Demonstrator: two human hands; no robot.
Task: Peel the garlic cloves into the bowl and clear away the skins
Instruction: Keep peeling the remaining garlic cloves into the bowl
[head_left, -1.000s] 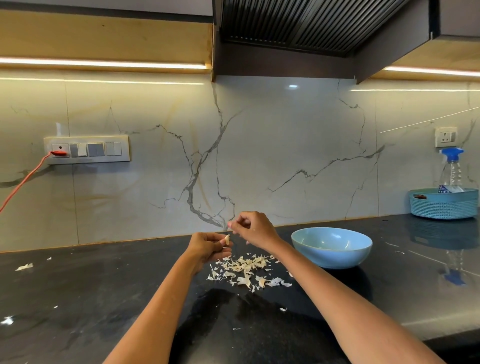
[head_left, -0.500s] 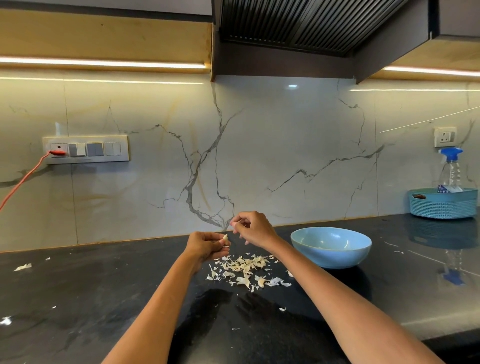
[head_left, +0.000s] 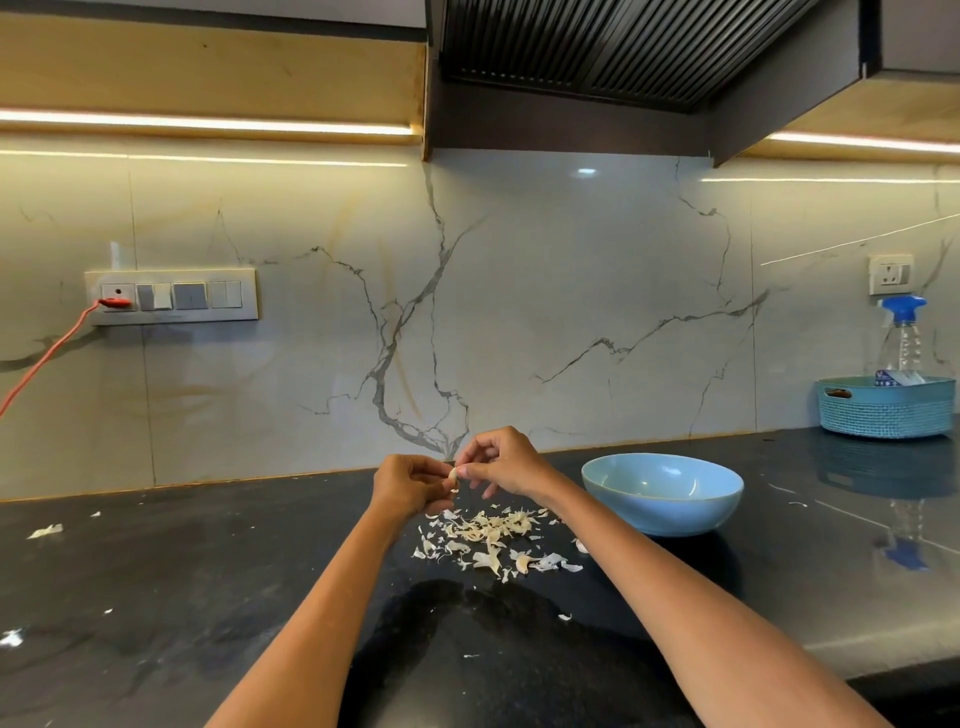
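Mid-peel: both hands together, left hand (head_left: 410, 486) and right hand (head_left: 506, 462) pinching one garlic clove (head_left: 453, 474) above the skins (head_left: 488, 535); next, probably drop it in the bowl (head_left: 662, 514)

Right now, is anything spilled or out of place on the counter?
Yes. Besides the main pile of skins under the hands, stray skin bits lie far left on the counter, and a few flecks sit right of the bowl. Nothing looks damaged or tipped.
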